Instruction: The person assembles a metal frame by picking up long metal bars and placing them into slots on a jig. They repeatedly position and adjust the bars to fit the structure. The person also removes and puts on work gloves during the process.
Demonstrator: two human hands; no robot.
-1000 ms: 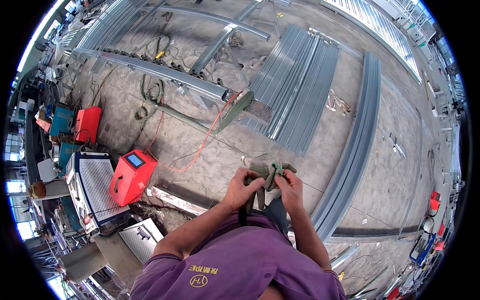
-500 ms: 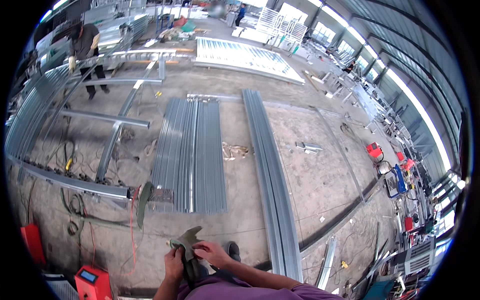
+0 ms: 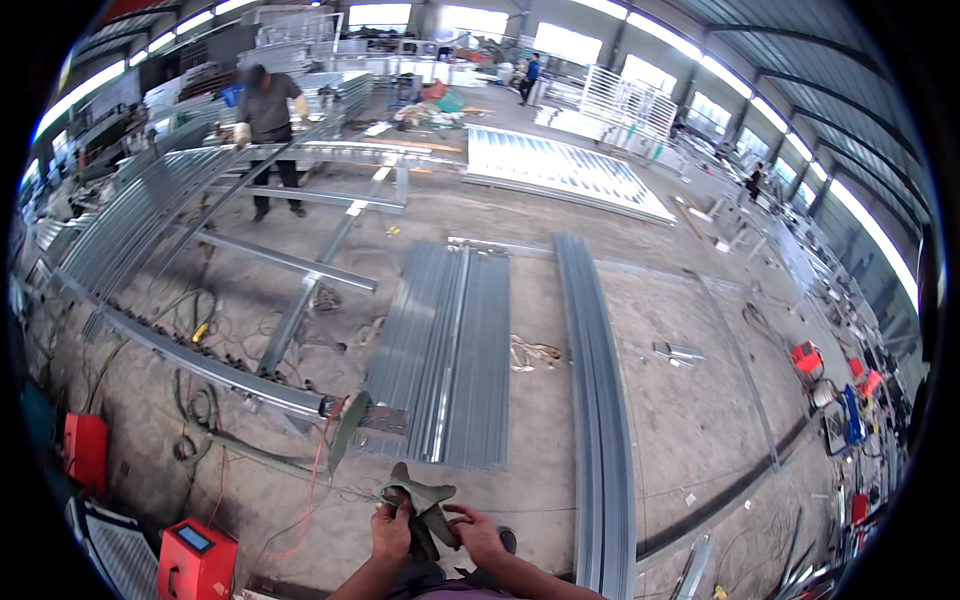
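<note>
1. Head view, the hands: at the lower edge, the left hand (image 3: 391, 532) is closed on the cuff of a dark green work glove (image 3: 424, 502), while the right hand (image 3: 473, 533) pinches its other side with curled fingers. The glove hangs between both hands, just above the person's lap.
2. Head view, doing it well: holding the cuff open and level, with the limp fingers untwisted, seems the sound way to handle it.
3. Head view, materials: the glove looks soft and creased. Ribbed grey metal sheets (image 3: 445, 350) lie flat on the dusty concrete floor (image 3: 690, 420), beside a long narrow steel stack (image 3: 597, 400). A red boxy machine (image 3: 195, 560) sits at the lower left.
</note>
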